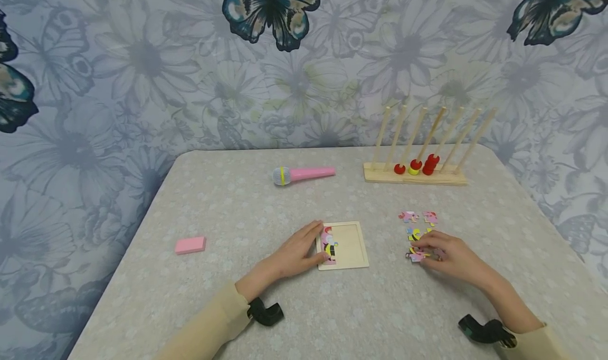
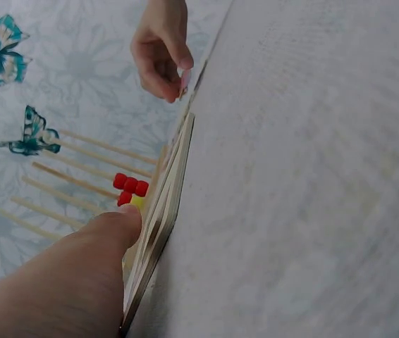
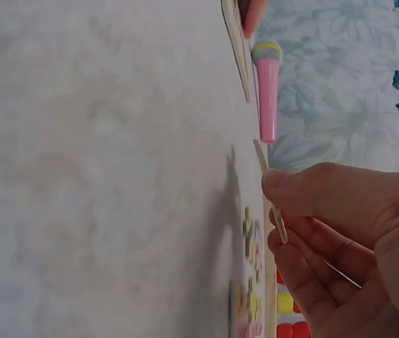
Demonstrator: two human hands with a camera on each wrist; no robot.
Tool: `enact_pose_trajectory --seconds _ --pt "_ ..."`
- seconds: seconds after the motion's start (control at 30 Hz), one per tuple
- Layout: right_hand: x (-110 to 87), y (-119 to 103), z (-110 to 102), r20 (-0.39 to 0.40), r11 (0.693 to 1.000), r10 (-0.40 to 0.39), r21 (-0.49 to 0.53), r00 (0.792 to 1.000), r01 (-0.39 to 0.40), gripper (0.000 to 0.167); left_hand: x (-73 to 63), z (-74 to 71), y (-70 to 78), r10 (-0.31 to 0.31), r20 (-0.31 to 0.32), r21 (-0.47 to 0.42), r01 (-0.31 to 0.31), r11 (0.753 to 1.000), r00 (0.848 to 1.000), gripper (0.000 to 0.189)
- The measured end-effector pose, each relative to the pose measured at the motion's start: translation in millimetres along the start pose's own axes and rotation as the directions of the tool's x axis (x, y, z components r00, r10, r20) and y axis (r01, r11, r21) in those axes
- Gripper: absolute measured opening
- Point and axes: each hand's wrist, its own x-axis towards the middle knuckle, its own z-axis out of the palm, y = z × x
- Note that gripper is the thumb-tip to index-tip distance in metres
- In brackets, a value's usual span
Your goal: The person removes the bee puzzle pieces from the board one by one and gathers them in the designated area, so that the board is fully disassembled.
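My left hand holds the left side of a shallow wooden puzzle tray, its thumb lying over the lower left edge. Along that side, inside the tray, pieces form part of a picture with red, yellow and black; the rest of the tray's floor is bare wood. To the right, my right hand pinches a thin puzzle piece between thumb and fingers, raised off the table in the right wrist view. Several loose pink and yellow puzzle pieces lie just beyond this hand, some partly hidden by its fingers.
A pink toy microphone lies behind the tray. At the back right stands a wooden peg stand with red and yellow beads on some pegs. A pink block lies on the left of the table. A patterned wall rises behind.
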Motion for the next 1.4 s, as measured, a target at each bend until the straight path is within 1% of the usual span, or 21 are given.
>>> enact_pose_trajectory --seconds 0.13,0.27,0.33,0.4,0.5,0.57,0.63,0.73,0.8,0.87,0.97,1.13,1.23,1.4 --pt "-3.4 5.2 1.9 -0.003 1.0 -0.026 0.012 1.0 0.026 0.035 -2.3 -1.5 0.5 -0.018 0.01 -0.009 0.018 1.0 1.0 0.081" --pt "-2.9 6.0 4.0 0.012 0.998 -0.054 -0.03 0.998 0.055 0.034 -3.3 -1.6 0.7 -0.03 0.025 -0.01 0.031 0.999 0.999 0.09" --pt "0.5 3.5 3.2 0.031 0.997 -0.045 -0.057 0.998 0.047 0.032 -3.6 -1.6 0.5 -0.036 0.026 -0.002 0.036 0.999 0.999 0.094" --pt "7.5 -2.2 1.9 0.041 0.998 -0.014 -0.068 0.999 0.016 0.032 -4.1 -1.7 0.2 -0.042 0.025 0.004 0.042 0.999 0.999 0.1" --pt "26.2 -16.3 4.0 0.036 0.998 0.024 -0.055 0.999 -0.022 0.03 -4.8 -2.1 0.6 -0.046 0.028 0.0 0.046 0.999 0.999 0.105" --pt "43.4 -28.0 10.8 0.028 1.0 0.017 -0.01 0.999 -0.017 0.029 -4.9 -2.0 0.6 -0.045 0.033 -0.002 0.045 0.999 0.998 0.106" --pt "62.1 -39.0 22.4 0.033 0.999 -0.019 0.042 0.999 0.017 0.025 -4.9 -1.9 0.5 -0.043 0.037 -0.002 0.043 0.999 0.998 0.106" --pt "90.0 -53.2 44.5 0.088 0.989 -0.066 0.136 0.994 0.054 0.022 -4.5 -1.7 -0.2 -0.035 0.033 0.006 0.035 0.999 0.999 0.105" --pt "106.4 -59.8 59.4 0.129 0.984 -0.076 0.173 0.989 0.053 0.021 -4.3 -1.8 -0.8 -0.024 0.025 0.008 0.024 1.0 0.999 0.105" --pt "120.0 -64.4 71.7 0.156 0.979 -0.068 0.199 0.985 0.036 0.021 -3.6 -1.9 -1.7 -0.01 0.015 0.013 0.01 1.0 1.0 0.105" --pt "133.6 -66.3 85.8 0.154 0.979 -0.056 0.203 0.986 0.024 0.019 -2.7 -2.3 -2.8 0.011 0.004 0.018 -0.011 1.0 1.0 0.105" --pt "139.9 -64.1 97.9 0.134 0.981 -0.055 0.194 0.989 0.029 0.016 -2.3 -3.6 -3.1 0.027 0.005 0.02 -0.027 0.999 1.0 0.105" --pt "139.4 -65.2 100.9 0.124 0.983 -0.048 0.183 0.991 0.025 0.015 -2.5 -4.5 -2.2 0.025 0.012 0.021 -0.026 0.999 1.0 0.105" --pt "139.1 -69.6 104.1 0.125 0.988 -0.016 0.155 0.992 -0.004 0.014 -4.0 -5.4 -0.5 0.025 0.019 0.022 -0.026 0.999 1.0 0.105"
